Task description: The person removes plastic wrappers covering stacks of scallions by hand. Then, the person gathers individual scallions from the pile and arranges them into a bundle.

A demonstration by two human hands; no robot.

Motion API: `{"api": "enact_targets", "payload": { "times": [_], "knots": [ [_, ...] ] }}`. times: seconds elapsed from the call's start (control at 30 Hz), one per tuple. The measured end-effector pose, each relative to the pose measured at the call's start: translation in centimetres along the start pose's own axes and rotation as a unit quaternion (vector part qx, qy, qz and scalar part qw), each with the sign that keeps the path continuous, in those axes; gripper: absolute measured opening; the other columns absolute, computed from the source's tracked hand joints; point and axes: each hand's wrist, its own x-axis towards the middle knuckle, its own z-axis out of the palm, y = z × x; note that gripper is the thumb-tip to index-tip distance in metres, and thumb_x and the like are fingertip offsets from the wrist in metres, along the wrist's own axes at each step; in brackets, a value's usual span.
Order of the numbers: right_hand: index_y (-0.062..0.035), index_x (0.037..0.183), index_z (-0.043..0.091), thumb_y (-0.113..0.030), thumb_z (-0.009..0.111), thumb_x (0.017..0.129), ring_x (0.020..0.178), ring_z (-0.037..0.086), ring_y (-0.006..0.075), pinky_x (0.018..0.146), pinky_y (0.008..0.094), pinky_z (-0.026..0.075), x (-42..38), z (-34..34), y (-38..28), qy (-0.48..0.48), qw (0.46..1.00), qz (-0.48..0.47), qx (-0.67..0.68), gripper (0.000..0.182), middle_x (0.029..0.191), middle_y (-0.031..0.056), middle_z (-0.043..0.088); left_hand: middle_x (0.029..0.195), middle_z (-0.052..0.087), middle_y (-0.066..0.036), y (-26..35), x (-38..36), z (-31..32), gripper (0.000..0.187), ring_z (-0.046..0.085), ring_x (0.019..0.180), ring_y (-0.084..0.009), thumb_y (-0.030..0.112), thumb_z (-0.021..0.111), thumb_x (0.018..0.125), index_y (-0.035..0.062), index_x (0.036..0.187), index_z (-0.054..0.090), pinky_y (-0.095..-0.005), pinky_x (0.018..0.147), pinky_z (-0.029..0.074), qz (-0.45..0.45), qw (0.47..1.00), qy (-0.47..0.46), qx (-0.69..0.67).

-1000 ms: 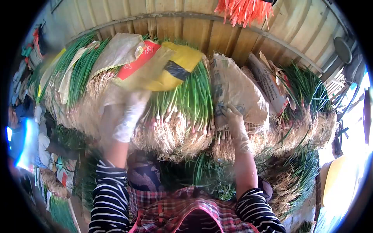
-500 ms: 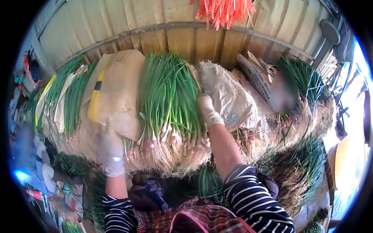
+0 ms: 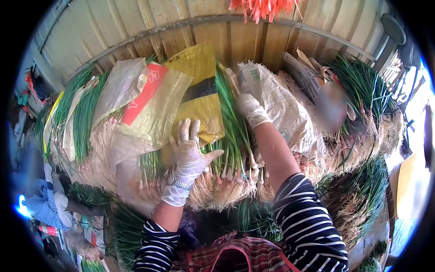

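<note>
My left hand (image 3: 188,156), in a thin white glove, lies with spread fingers on the lower edge of a yellow woven sack sheet (image 3: 197,109) with a black band. That sheet covers part of a row of spring onions (image 3: 233,140), whose green leaves and pale bulbs show to its right and below. My right hand (image 3: 253,110), gloved too, has its fingers curled together between the onion leaves and a whitish woven sack (image 3: 285,113). What those fingers grip, if anything, is hidden.
Left of the yellow sheet lies a sack piece with a red stripe (image 3: 144,93). More spring onions (image 3: 355,86) stand at the right end. Red plastic strips (image 3: 265,7) hang before the ribbed wall (image 3: 204,34). Another person in stripes (image 3: 43,206) is at the far left.
The sheet that lay left of the onions now spreads over part of them, its yellow section exposed. My left hand has moved right onto it. My right hand has shifted slightly up and right.
</note>
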Motion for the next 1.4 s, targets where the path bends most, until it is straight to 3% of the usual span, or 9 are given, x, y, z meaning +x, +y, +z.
{"api": "enact_targets", "payload": {
  "times": [0.2, 0.37, 0.43, 0.57, 0.87, 1.03, 1.2, 1.27, 1.4],
  "knots": [
    [-0.0015, 0.096, 0.064, -0.019, 0.053, 0.08, 0.085, 0.063, 0.0289, 0.074, 0.0365, 0.05, 2.9, 0.9, 1.8, -0.061, 0.959, -0.13, -0.243, 0.026, 0.091, 0.0161, 0.064, 0.128, 0.039, -0.014, -1.2, -0.2, 0.2, 0.062, 0.035, 0.121, -0.0295, 0.039, 0.067, 0.072, 0.0112, 0.124, 0.047, -0.0535, 0.098, 0.018, -0.005, 0.994, 0.066, -0.092],
    [-0.0054, 0.077, 0.061, -0.029, 0.044, 0.087, 0.064, 0.059, 0.0165, 0.059, 0.0305, 0.049, -4.8, -7.4, -1.1, 0.184, 0.942, -0.019, 0.28, 0.031, 0.071, 0.0064, 0.062, 0.127, 0.042, -0.013, -2.4, -0.4, 0.8, 0.051, 0.036, 0.121, -0.0295, 0.031, 0.065, 0.076, 0.013, 0.121, 0.051, -0.0523, 0.1, 0.018, -0.011, 0.985, 0.082, -0.151],
    [-0.0084, 0.069, 0.059, -0.026, 0.047, 0.086, 0.054, 0.052, 0.0117, 0.053, 0.0278, 0.044, -6.2, -12.9, -0.2, 0.16, 0.826, -0.235, 0.486, 0.027, 0.062, 0.0017, 0.057, 0.127, 0.042, -0.012, -2.3, -0.4, 0.7, 0.05, 0.036, 0.121, -0.0298, 0.028, 0.064, 0.076, 0.0119, 0.121, 0.051, -0.0529, 0.1, 0.017, -0.008, 0.984, 0.085, -0.156],
    [-0.0036, 0.081, 0.061, -0.029, 0.049, 0.086, 0.062, 0.057, 0.0138, 0.065, 0.0285, 0.047, -4.7, -22.2, 0.0, 0.253, 0.873, -0.38, 0.171, 0.028, 0.074, 0.0064, 0.061, 0.127, 0.042, -0.012, -1.6, -0.3, -0.1, 0.05, 0.036, 0.121, -0.0282, 0.028, 0.064, 0.076, 0.0093, 0.121, 0.05, -0.0502, 0.101, 0.017, -0.008, 0.99, 0.079, -0.12],
    [-0.0029, 0.091, 0.06, -0.018, 0.059, 0.082, 0.06, 0.058, 0.0125, 0.053, 0.024, 0.05, -13.0, -4.5, 7.4, -0.028, 0.943, -0.055, 0.327, 0.018, 0.079, 0.0075, 0.061, 0.126, 0.043, -0.009, -1.8, -0.2, 0.5, 0.054, 0.039, 0.119, -0.0251, 0.034, 0.068, 0.072, 0.012, 0.119, 0.052, -0.0483, 0.099, 0.023, -0.005, 0.99, 0.111, -0.083],
    [-0.0031, 0.102, 0.057, -0.034, 0.05, 0.088, 0.071, 0.059, 0.0169, 0.063, 0.0272, 0.051, -13.7, 12.8, 1.1, 0.306, 0.914, -0.215, 0.157, 0.035, 0.093, 0.0103, 0.06, 0.109, 0.055, -0.008, -2.2, -0.3, 1.7, 0.031, 0.048, 0.105, -0.0183, 0.017, 0.06, 0.083, 0.0048, 0.111, 0.053, -0.0327, 0.092, 0.033, -0.103, 0.871, 0.159, -0.454],
    [-0.0012, 0.105, 0.056, -0.019, 0.047, 0.09, 0.082, 0.06, 0.0203, 0.073, 0.0274, 0.051, -16.8, 0.9, 1.1, 0.167, 0.803, 0.002, 0.572, 0.025, 0.095, 0.0203, 0.059, 0.105, 0.056, -0.006, -2.3, -0.4, 1.1, 0.028, 0.05, 0.097, -0.0144, 0.011, 0.059, 0.085, 0.0003, 0.109, 0.053, -0.0268, 0.086, 0.039, -0.102, 0.82, 0.176, -0.535],
    [-0.0019, 0.111, 0.054, -0.014, 0.047, 0.089, 0.082, 0.06, 0.0196, 0.067, 0.0266, 0.051, -17.3, -1.8, -0.7, 0.044, 0.907, 0.165, 0.384, 0.026, 0.096, 0.0162, 0.061, 0.104, 0.056, -0.005, -3.4, -0.1, 3.2, 0.029, 0.05, 0.097, -0.0132, 0.013, 0.062, 0.083, 0.0006, 0.108, 0.053, -0.0262, 0.086, 0.039, -0.104, 0.805, 0.187, -0.553],
    [-0.0036, 0.11, 0.055, -0.015, 0.051, 0.085, 0.072, 0.058, 0.0169, 0.059, 0.0262, 0.049, -11.7, 1.5, 2.8, 0.034, 0.941, 0.08, 0.327, 0.027, 0.088, 0.0107, 0.06, 0.112, 0.054, -0.012, -2.4, -1.2, -0.9, 0.041, 0.05, 0.104, -0.0203, 0.034, 0.055, 0.087, 0.0029, 0.114, 0.052, -0.0327, 0.092, 0.038, -0.202, 0.796, 0.161, -0.547]
  ]
}}
